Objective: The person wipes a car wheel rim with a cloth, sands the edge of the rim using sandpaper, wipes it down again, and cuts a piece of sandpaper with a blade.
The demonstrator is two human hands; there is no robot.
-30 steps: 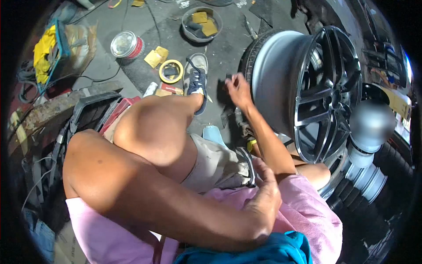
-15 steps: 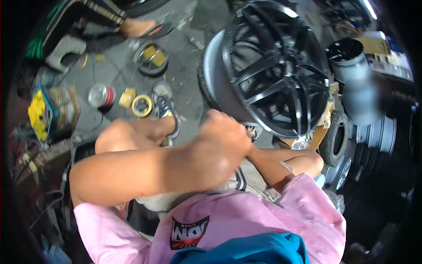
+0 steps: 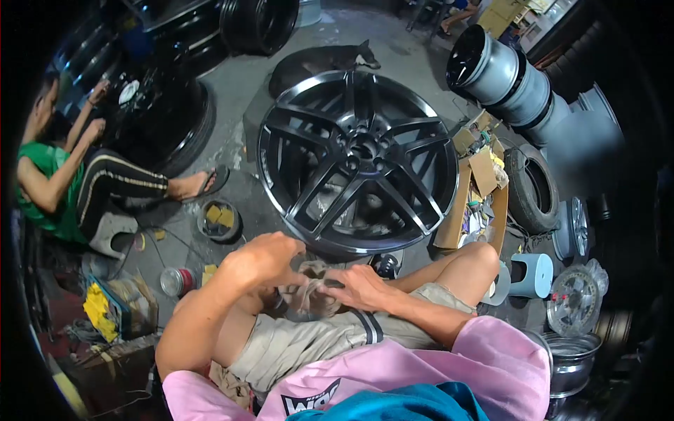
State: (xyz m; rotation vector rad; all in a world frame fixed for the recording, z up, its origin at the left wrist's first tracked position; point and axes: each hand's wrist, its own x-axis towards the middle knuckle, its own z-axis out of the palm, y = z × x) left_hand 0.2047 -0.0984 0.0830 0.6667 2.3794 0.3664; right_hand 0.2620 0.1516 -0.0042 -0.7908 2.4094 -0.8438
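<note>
A crumpled greyish-brown cloth [image 3: 312, 298] is bunched over my lap. My left hand [image 3: 270, 263], its fingers curled, grips the cloth from the left. From the other side my right hand [image 3: 354, 288] pinches it between thumb and fingers. Just beyond both hands a large black multi-spoke wheel rim [image 3: 361, 147] with a shiny edge faces up, tilted a little towards me. Part of the cloth is hidden behind my fingers.
A co-worker [image 3: 53, 175] sits at the left by a dark wheel. A dog [image 3: 316, 63] lies behind the rim. Right of it are an open cardboard box [image 3: 502, 217], a tyre [image 3: 531, 188] and stacked rims [image 3: 519, 81]. A bowl [image 3: 219, 221] and a can [image 3: 177, 281] are at the left.
The view has swung, so the rim now appears face-on ahead and the co-worker shows at the left. My hands have come together at the cloth over my lap.
</note>
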